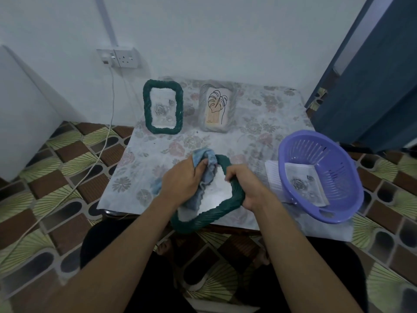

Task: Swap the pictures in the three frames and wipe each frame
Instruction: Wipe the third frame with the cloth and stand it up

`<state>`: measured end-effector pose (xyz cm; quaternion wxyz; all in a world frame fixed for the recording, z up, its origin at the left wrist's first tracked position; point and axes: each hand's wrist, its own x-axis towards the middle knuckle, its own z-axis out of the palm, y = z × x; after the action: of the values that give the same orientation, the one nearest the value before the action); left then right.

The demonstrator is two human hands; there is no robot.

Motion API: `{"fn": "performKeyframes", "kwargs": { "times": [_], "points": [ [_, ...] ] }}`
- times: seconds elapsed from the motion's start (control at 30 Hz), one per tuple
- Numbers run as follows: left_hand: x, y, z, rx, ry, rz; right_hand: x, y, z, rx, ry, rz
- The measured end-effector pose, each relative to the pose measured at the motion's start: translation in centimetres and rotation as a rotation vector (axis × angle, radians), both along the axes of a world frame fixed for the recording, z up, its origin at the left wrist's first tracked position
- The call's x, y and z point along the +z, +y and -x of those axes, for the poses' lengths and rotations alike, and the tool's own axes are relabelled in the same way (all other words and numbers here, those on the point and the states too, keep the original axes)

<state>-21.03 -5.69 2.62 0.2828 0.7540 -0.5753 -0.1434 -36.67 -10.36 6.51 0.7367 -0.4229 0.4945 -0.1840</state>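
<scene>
Green rope-rimmed frame (pixel 203 219), near, under wipe: left hand (pixel 180 179) bunches blue cloth (pixel 209 158), right hand (pixel 247 188) clasps its rim. I judge 2 outstanding: far green frame (pixel 163 107), grey frame (pixel 217 109).

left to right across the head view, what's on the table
standing green frame → grey frame with leaf drawing → purple basket. The held green frame is left out: it overlaps the grey one's span.

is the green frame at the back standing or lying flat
Standing: the back green frame rests upright on its bottom edge on the table.
</scene>
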Motion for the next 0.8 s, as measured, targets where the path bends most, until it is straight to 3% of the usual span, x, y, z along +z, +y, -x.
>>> {"fn": "performKeyframes", "kwargs": {
  "times": [0.23, 0.33, 0.47, 0.63, 0.73, 0.8],
  "points": [
    [-1.8, 0.6, -0.8, 0.467, 0.209, -0.037, -2.7, 0.0, -1.0, -0.245, -0.262, 0.134],
    [-2.8, 0.9, -0.8, 0.543, 0.321, -0.011, -4.7, 0.9, -1.6, -0.28, -0.294, 0.164],
    [-3.2, 1.3, -0.6, 0.54, 0.43, 0.042, -5.0, 2.4, -1.9, -0.23, -0.191, 0.251],
    [-2.4, 1.3, -0.5, 0.444, 0.377, 0.116, -4.7, 2.6, -1.8, -0.078, -0.067, 0.488],
    [-1.9, 0.3, -1.1, 0.29, 0.153, 0.207, -4.8, 3.1, -2.0, 0.1, -0.037, 0.527],
    [-0.8, -0.3, -0.7, 0.227, 0.051, 0.138, -4.8, 3.3, -2.2, 0.156, -0.042, 0.534]
  ]
}}
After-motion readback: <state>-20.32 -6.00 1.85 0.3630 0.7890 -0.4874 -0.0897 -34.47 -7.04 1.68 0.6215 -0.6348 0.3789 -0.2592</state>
